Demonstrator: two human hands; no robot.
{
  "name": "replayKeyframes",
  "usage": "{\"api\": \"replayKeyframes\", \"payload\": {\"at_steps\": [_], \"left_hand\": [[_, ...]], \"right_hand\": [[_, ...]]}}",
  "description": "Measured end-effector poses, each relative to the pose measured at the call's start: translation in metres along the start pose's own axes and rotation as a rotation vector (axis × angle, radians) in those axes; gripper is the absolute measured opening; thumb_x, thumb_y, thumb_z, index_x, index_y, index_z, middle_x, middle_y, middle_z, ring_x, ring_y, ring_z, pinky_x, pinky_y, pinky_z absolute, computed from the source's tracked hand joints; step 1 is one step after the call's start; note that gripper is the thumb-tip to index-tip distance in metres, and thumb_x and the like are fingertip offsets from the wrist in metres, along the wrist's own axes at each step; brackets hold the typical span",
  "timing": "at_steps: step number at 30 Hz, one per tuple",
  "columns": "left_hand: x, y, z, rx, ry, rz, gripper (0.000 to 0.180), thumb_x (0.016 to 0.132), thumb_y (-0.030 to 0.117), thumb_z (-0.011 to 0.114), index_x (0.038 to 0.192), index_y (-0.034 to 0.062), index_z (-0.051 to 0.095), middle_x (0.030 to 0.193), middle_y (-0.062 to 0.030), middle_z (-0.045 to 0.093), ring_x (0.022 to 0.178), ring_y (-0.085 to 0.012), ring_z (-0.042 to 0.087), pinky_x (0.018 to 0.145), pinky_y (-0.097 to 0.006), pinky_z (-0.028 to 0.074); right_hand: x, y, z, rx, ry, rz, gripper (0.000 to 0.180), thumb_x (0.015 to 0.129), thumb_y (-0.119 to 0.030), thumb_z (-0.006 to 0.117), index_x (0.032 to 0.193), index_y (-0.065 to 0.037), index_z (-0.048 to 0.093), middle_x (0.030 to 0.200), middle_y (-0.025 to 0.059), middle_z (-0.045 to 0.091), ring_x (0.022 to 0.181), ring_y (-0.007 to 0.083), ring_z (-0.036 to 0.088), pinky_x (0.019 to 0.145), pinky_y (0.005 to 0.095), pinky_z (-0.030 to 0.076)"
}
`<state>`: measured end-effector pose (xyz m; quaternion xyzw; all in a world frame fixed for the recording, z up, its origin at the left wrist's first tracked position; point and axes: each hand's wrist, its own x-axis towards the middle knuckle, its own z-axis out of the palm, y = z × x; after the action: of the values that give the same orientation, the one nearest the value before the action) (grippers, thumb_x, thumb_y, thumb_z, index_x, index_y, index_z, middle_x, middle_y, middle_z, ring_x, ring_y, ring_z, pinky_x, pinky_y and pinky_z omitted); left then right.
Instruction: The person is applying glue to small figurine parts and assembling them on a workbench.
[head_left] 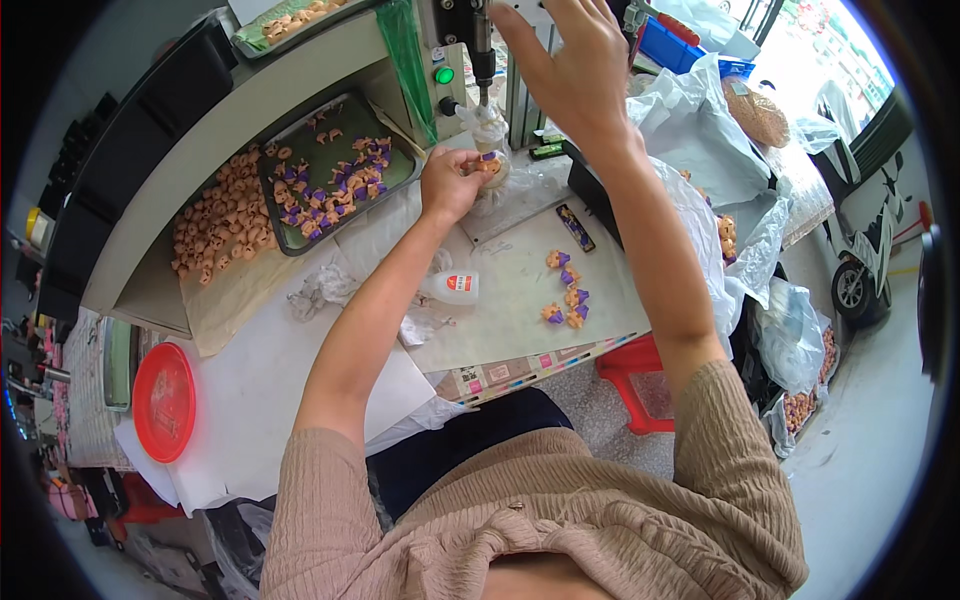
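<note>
My left hand (452, 184) pinches a small doll figure (489, 165), flesh-coloured with a purple part, under the spindle of a bench press (484, 62). Clear plastic wrapping (487, 122) surrounds the tool end right by those fingertips. Raised beside the press, my right hand (578, 75) has its thumb spread apart and its fingers stretched upward; the fingertips run out of the picture. Nothing shows in its palm. Several finished-looking purple-and-flesh figures (573, 297) lie on the worktop to the right, near a dark narrow packet (575, 227).
A dark tray (292, 243) of small doll parts sits at the left, beside a heap of round doll heads (222, 222). A white bottle (458, 287) lies near my left forearm. Farther out are a red basin (165, 402), a red stool (640, 385) and plastic-lined containers (690, 115).
</note>
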<state>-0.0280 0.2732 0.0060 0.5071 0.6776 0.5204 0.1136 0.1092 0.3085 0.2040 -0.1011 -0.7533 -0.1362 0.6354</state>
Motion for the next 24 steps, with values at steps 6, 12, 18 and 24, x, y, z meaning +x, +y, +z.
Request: {"api": "replayKeyframes", "payload": {"at_steps": [6,12,18,24], "left_hand": [[0.002,-0.023,0.000,-0.172,0.001,-0.118,0.037,0.063,0.011,0.084,0.098,0.0048,0.073,0.096,-0.0053,0.059,0.083,-0.0168,0.063,0.075,-0.029,0.051],[0.001,-0.035,0.001,-0.245,-0.002,-0.170,0.036,0.062,0.009,0.083,0.096,0.0037,0.072,0.099,-0.0062,0.060,0.084,-0.0165,0.063,0.076,-0.027,0.051],[-0.012,-0.013,-0.033,-0.281,-0.051,-0.311,0.026,0.079,0.002,0.065,0.104,0.0012,0.057,0.099,-0.0057,0.059,0.077,-0.0107,0.058,0.058,-0.025,0.048],[-0.062,0.020,-0.094,-1.163,-0.286,-0.648,0.026,0.092,0.006,0.054,0.116,0.0005,0.050,0.096,-0.0080,0.059,0.083,-0.0135,0.059,0.066,-0.026,0.051]], "right_hand": [[0.084,0.008,0.059,0.254,-0.439,0.630,0.075,0.074,-0.024,0.076,0.136,0.004,0.042,0.102,0.0204,0.065,0.092,0.0267,0.063,0.077,0.0353,0.050],[0.102,-0.025,-0.026,1.172,0.168,0.705,0.033,0.084,-0.014,0.067,0.113,0.002,0.062,0.086,0.0118,0.068,0.078,0.0168,0.059,0.069,0.0304,0.047],[-0.021,-0.024,-0.055,0.676,-0.190,0.338,0.025,0.095,-0.017,0.053,0.107,0.003,0.063,0.106,0.0155,0.067,0.096,0.0259,0.064,0.086,0.0378,0.049],[-0.106,-0.053,-0.066,0.412,-0.291,0.504,0.040,0.085,-0.014,0.067,0.122,0.000,0.057,0.121,0.0134,0.061,0.108,0.0263,0.058,0.093,0.0365,0.044]]}}
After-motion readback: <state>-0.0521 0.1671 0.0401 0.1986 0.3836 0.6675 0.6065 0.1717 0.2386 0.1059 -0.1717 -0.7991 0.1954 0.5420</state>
